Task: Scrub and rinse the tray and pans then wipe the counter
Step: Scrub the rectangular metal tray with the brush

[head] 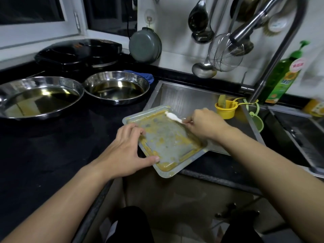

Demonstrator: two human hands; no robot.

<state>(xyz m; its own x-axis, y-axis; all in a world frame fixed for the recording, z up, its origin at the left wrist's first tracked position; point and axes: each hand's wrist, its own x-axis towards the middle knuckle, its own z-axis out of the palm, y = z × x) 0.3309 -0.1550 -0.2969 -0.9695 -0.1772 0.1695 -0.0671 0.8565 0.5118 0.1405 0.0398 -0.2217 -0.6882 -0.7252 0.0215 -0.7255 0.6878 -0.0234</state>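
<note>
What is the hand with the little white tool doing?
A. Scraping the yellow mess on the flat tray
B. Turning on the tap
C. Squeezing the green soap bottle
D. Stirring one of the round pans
A: the right hand pinches the white scraper, whose tip lies on the yellow-crusted tray, while the left hand grips the tray's near edge.

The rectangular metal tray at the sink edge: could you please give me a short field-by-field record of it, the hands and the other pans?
tray: rectangular metal tray smeared with yellow-brown residue, lying across the edge of the steel sink
left hand: left hand grips the tray's near-left rim
right hand: right hand pinches a small white scraper against the tray's far corner
pans: two round steel pans on the black counter, both with oily film
tap: no water visible
</note>
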